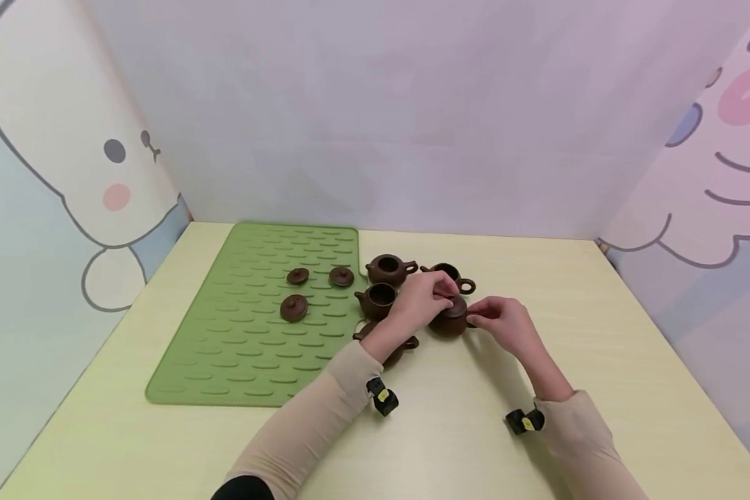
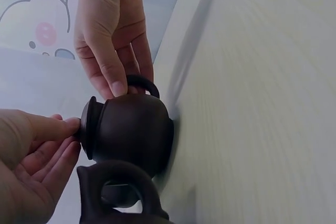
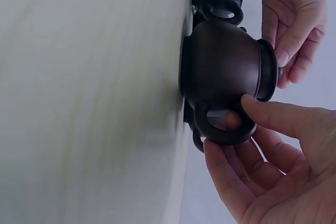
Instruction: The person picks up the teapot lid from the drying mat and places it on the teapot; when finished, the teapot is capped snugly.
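A dark brown teapot (image 1: 446,328) stands on the table between both hands. My left hand (image 1: 420,298) pinches the knob of its lid (image 2: 93,128), which lies at the teapot's mouth. With thumb and fingers, my right hand (image 1: 506,323) grips the handle (image 3: 226,136) on the teapot's right side. Close around stand other teapots with no lid on: one at the back (image 1: 389,269), one to the left (image 1: 375,301) and one just behind (image 1: 445,269). Another teapot (image 1: 395,355) is partly hidden under my left forearm.
A green textured mat (image 1: 225,347) covers the left of the table. On it lie three brown lids, one nearest (image 1: 294,307), one behind it (image 1: 297,276) and one to the right (image 1: 341,277). A pale wall (image 1: 381,139) rises behind the table (image 1: 600,333).
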`<state>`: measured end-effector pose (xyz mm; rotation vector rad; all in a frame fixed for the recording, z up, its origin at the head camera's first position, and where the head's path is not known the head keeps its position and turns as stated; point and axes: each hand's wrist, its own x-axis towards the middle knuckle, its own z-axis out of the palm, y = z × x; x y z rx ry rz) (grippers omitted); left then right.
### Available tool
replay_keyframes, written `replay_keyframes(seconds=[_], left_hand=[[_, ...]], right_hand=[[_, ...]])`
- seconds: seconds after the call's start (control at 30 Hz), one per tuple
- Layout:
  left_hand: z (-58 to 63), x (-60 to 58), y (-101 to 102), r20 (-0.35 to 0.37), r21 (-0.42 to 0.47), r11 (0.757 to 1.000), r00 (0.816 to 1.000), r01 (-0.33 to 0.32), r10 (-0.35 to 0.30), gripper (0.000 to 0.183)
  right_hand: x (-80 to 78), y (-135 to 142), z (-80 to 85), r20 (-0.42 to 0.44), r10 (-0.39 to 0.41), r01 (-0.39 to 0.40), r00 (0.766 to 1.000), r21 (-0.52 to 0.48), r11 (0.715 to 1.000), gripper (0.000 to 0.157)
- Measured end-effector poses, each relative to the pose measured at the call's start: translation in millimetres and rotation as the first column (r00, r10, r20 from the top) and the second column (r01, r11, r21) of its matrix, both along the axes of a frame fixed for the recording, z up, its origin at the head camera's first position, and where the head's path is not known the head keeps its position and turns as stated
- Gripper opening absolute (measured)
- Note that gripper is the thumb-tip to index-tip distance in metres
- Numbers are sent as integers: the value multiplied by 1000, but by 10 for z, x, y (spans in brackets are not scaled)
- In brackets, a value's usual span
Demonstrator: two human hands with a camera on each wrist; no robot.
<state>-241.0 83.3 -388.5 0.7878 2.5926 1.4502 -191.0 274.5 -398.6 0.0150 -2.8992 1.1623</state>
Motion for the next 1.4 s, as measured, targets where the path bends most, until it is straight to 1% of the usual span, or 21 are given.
replay_keyframes(seconds=[0.17,0.3,0.57,0.77,0.93,1.07,1.23,1.4], left_hand=[[-45,-7,-1,-18,-28,999,1000,-15,15,13],[-75,10,-2,-34,-47,998,999,-30,28,13],[-72,49,-9,-53,-48,998,998,-31,29,14],[-83,33,-14,-39,-34,999,999,-13,12,18],[-95,69,-58,3,12,1000,1000,21,-21,24],[-43,83,-131,19,54,998,999,30,-31,27],[52,59,-232,26,57,998,1000,10,-12,28],[131,-4,-350,19,85,996,1000,-1,-1,30]], right_hand=[[-28,-22,-28,12,5,-5,1000,6,1000,16],[-31,-28,-60,21,8,-8,1000,3,1000,16],[-34,-27,-86,2,18,-18,1000,9,1000,15],[-38,-15,-86,8,8,-8,1000,22,1000,16],[39,5,-122,13,-4,4,1000,9,1000,16],[77,1,-102,1,-10,10,1000,11,1000,16],[59,10,-24,-2,-8,8,1000,20,1000,18],[11,20,113,-65,-28,30,998,32,999,20]])
